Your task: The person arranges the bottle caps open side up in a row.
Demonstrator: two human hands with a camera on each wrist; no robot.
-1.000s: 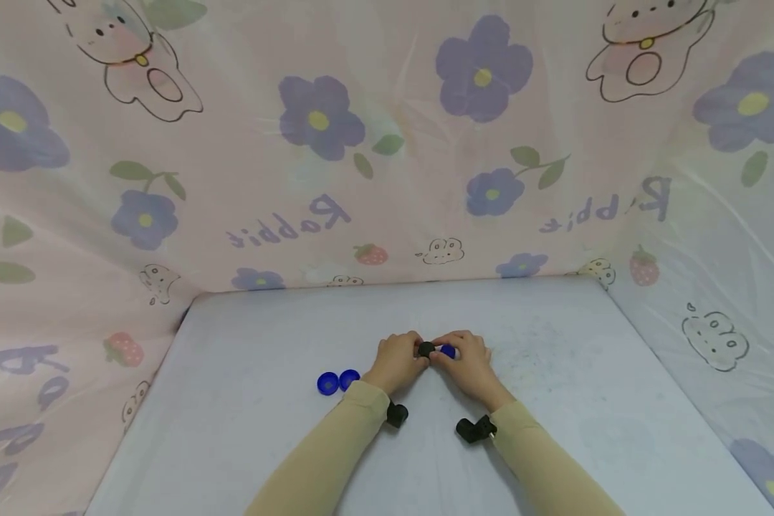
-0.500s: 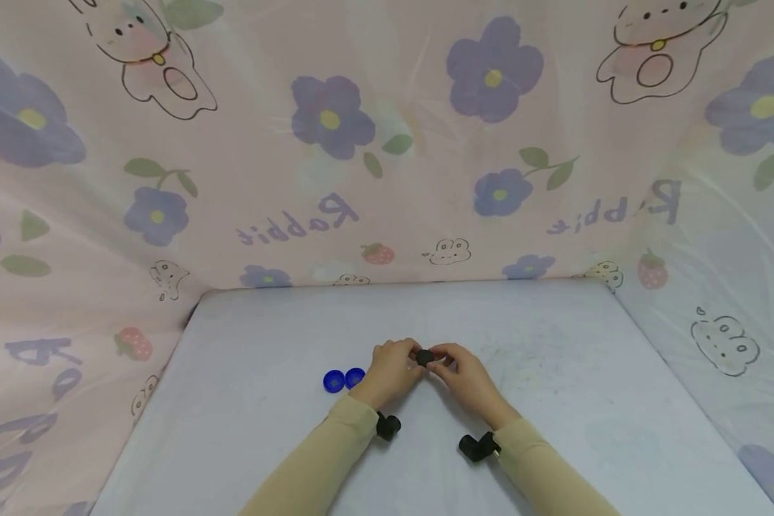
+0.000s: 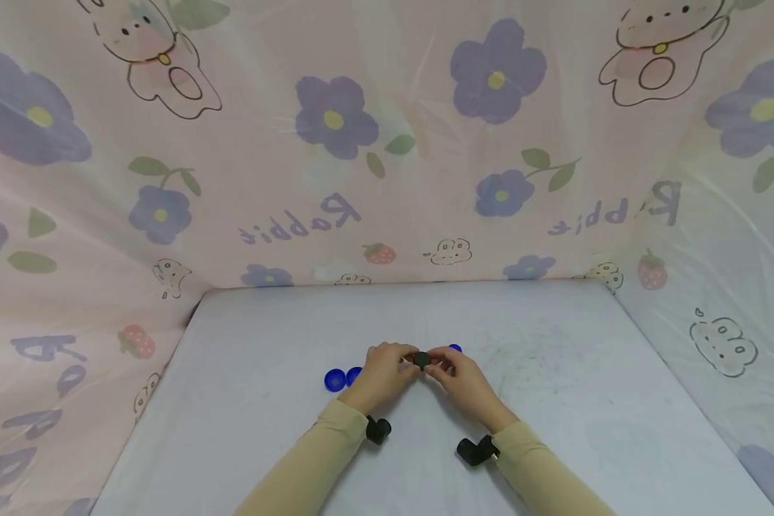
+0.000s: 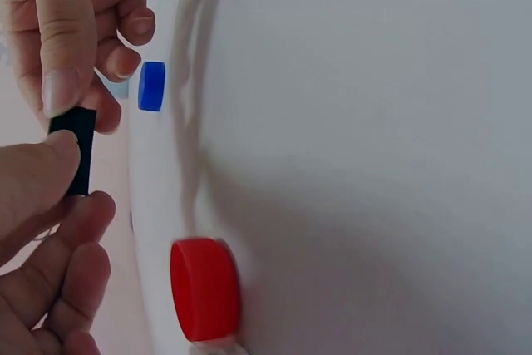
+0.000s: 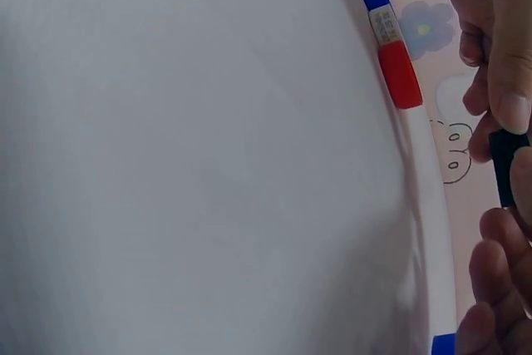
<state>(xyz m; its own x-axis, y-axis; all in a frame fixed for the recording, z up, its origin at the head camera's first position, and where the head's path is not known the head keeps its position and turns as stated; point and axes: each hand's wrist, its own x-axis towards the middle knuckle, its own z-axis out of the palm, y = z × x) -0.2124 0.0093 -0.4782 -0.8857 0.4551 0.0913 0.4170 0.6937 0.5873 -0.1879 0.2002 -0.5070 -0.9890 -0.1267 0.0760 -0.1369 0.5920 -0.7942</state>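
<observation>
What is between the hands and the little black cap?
Nothing. Both the left hand and the right hand pinch the black cap directly, above the table. The blue caps lie off to the left.

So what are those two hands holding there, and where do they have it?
A small black cap, pinched at its rim between the fingertips of the left hand and the right hand, above the table.

A person's left hand (image 3: 382,371) and right hand (image 3: 459,380) meet over a pale table (image 3: 555,401), pinching a small black cap (image 3: 422,360) between their fingertips. Two blue caps (image 3: 343,378) lie at nine o'clock of the left hand. Floral fabric (image 3: 387,143) hangs at twelve o'clock.
</observation>
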